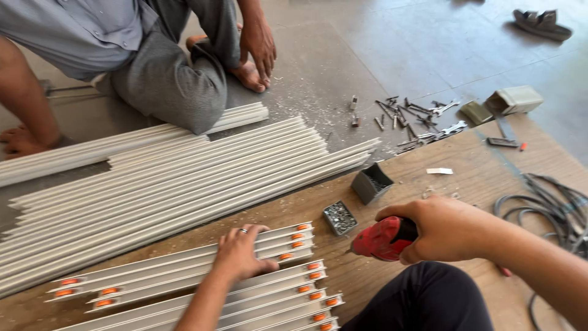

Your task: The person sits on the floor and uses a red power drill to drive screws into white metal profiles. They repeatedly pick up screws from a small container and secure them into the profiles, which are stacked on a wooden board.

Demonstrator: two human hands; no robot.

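A worker's right hand (450, 230) is wrapped tight around the grip of a red power drill (383, 239), its bit angled left toward the near end of a stack of pale metal rails (184, 276). The left hand (242, 251), a ring on 1 finger, lies flat with fingers spread on the top rails, pinning them down just behind a row of orange rollers (300, 236) set in their ends. The rails lie side by side on a scuffed plywood surface (465, 178). Judged from this stance, the work goes best with the flat hand pressing firmly and kept behind the bit's line, the drill held square to the rail and started slowly so the tip does not skate on smooth metal.

Just beyond the drill sit 2 small open boxes: a square one of silver screws (340, 217) and a dark one tipped on its side (372, 182). Black cable (545, 208) coils at the board's right edge. Farther out, long white channel strips (184, 178) lie in a loose bundle across the grey concrete floor (367, 55), near scattered screws and wrenches (416, 119) and 2 olive pouches (508, 101). A second person (153, 55), barefoot in grey clothes, crouches on the floor past the strips. A sandal (542, 24) lies at far right.
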